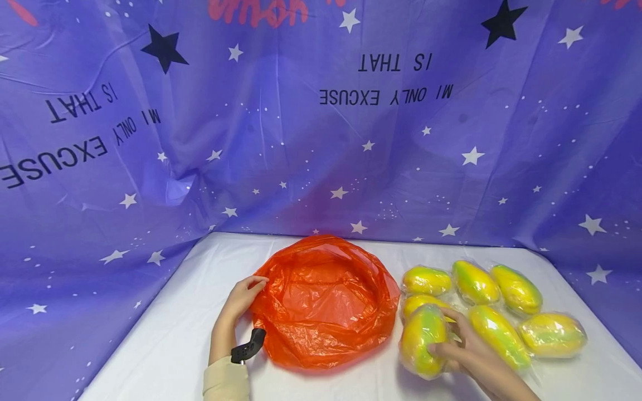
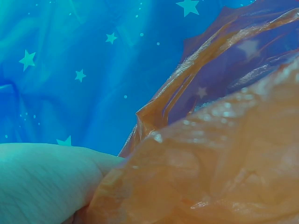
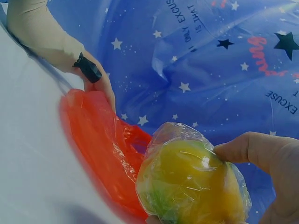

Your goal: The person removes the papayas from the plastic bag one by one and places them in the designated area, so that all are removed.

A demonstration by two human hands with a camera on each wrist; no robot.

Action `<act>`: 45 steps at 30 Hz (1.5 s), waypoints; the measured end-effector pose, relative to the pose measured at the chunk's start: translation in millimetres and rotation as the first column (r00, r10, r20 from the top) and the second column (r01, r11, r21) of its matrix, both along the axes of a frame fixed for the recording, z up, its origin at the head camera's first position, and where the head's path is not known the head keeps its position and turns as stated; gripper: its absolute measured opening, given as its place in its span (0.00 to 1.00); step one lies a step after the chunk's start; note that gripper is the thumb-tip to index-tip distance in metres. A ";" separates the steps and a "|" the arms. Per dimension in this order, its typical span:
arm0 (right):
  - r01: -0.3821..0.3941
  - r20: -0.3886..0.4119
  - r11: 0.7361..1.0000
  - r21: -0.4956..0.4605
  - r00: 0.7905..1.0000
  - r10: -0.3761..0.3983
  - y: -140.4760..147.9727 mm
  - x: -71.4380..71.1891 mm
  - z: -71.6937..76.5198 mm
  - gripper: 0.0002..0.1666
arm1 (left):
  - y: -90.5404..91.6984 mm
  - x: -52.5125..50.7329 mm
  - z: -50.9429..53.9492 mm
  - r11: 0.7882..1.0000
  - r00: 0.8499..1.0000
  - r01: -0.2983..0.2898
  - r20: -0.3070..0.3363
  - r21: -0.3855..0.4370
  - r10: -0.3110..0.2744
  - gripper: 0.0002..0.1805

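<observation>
A red plastic bag (image 1: 326, 356) lies with its mouth spread wide in the middle of the white table. At the bag's left rim, my left hand (image 1: 244, 295) pinches the thin plastic. In the left wrist view the bag (image 2: 210, 168) covers most of that hand's fingers. My right hand (image 1: 468, 348) grips a yellow-green mango (image 1: 423, 340) in clear wrapping, just right of the bag. In the right wrist view the thumb presses the wrapped mango (image 3: 191, 182) from one side. Another mango (image 1: 421, 302) lies partly hidden behind the held one.
More wrapped mangoes lie on the right of the white table (image 1: 165, 334), among them a far-left one (image 1: 426, 280), an upright-angled one (image 1: 476, 282) and a far-right one (image 1: 553, 334). A purple star-printed sheet (image 1: 301, 139) hangs behind and at the sides.
</observation>
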State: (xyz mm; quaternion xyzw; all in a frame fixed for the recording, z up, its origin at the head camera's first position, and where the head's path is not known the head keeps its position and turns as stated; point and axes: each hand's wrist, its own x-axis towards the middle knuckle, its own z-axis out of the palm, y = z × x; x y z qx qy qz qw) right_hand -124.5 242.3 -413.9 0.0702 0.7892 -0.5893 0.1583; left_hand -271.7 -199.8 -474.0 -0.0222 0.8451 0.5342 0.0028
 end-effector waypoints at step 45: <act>0.034 0.106 0.971 0.236 0.992 -0.061 47.5 14.2 -35.8 0.68 | 0.0 1.7 1.9 1.000 1.000 0.005 0.008 -0.012 -0.005 0.15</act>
